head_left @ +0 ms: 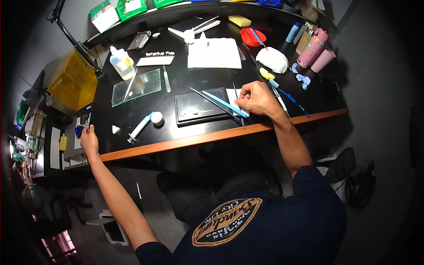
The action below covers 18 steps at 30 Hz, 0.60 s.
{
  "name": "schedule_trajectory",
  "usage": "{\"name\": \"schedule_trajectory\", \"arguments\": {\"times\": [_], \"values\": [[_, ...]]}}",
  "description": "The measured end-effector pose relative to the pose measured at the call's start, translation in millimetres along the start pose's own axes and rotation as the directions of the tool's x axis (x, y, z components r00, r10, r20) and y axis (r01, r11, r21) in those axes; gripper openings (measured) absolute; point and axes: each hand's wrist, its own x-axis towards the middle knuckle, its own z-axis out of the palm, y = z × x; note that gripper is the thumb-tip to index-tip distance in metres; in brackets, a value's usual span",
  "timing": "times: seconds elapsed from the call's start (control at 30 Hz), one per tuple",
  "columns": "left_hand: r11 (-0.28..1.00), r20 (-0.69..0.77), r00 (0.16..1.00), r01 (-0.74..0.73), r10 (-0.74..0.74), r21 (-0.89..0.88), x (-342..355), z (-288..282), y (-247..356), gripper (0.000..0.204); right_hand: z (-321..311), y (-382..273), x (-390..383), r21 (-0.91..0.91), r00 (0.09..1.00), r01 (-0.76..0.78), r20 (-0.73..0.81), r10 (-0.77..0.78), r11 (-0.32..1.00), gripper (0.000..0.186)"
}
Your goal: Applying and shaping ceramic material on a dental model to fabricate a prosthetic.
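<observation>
While the left hand [89, 142], grip unclear, hangs by the bench's [194, 138] left front corner, right hand [257, 99] seems pinched on a thin tool [234, 88] over the white pad [230, 94], near the front edge; likely light, stiff; hold mid-shaft.

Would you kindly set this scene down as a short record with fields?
left hand: at the left end of the table; grip unclear
right hand: fingers bent, above a white pad, beside a thin dark tool; grip unclear
left of pad: black slab, light blue stick lying across it
front left: syringe, white-capped jar
back: white sheet, red bowl
</observation>
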Motion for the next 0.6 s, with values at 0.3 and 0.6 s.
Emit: {"name": "schedule_trajectory", "arguments": {"times": [0.3,0.6], "values": [[0.999,0.009,0.999,0.037,-0.037,0.036,-5.5,-4.3,15.3,0.055,-18.5,2.9,-8.2,-0.295,0.983,-0.164,-0.129,0.131,0.941,0.021],[1.0,0.034,0.999,0.02,-0.021,0.019,-3.5,-1.8,13.2,0.057,-31.3,-17.1,-26.5,-0.312,0.999,0.011,-0.046,-0.027,0.95,0.021]]}}
